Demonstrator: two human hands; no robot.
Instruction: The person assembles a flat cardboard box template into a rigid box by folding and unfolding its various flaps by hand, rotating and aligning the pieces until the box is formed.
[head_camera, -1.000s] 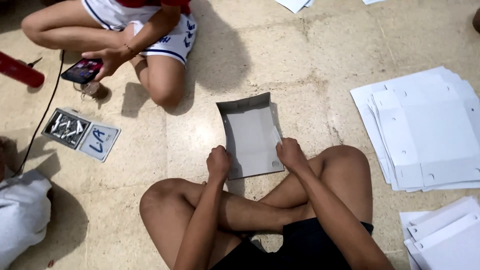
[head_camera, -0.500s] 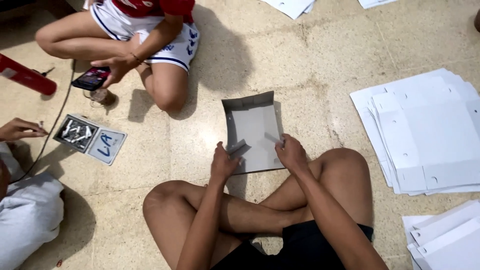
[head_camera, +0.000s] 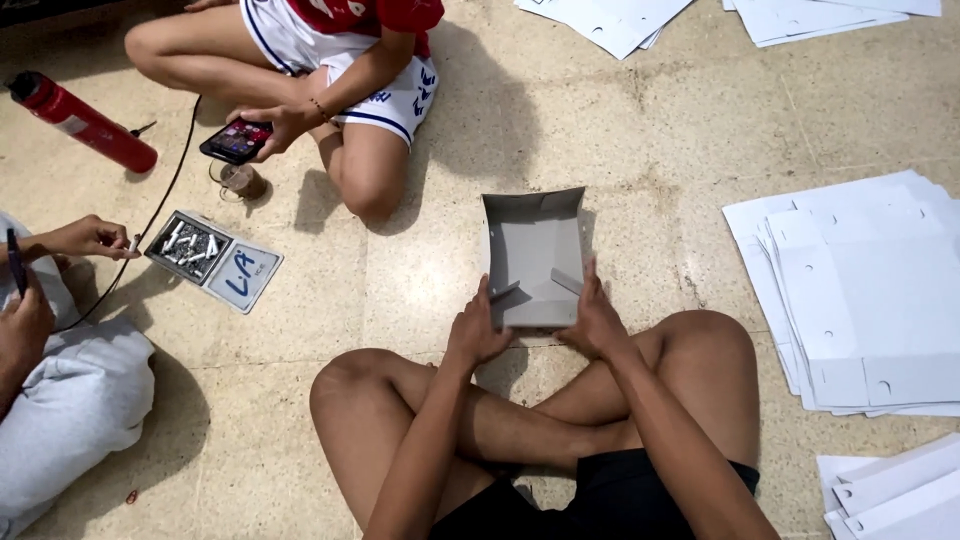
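Note:
A grey cardboard box blank (head_camera: 535, 255) lies on the tiled floor in front of my crossed legs, its side walls folded up. My left hand (head_camera: 478, 330) grips its near left corner, pressing a small flap inward. At the near right corner my right hand (head_camera: 592, 320) holds the wall, beside another small flap. The far wall of the box stands upright.
A stack of flat white box blanks (head_camera: 860, 290) lies to my right, with more (head_camera: 890, 490) at lower right and others (head_camera: 610, 20) at the top. A seated person holds a phone (head_camera: 236, 140). A red bottle (head_camera: 85, 123) and an open tin (head_camera: 212, 262) lie at left, near another person's hand (head_camera: 90, 238).
The box's side walls have been raised and my hands have moved to its near corners, folding small flaps inward. The view has shifted, showing another person's hand at the left.

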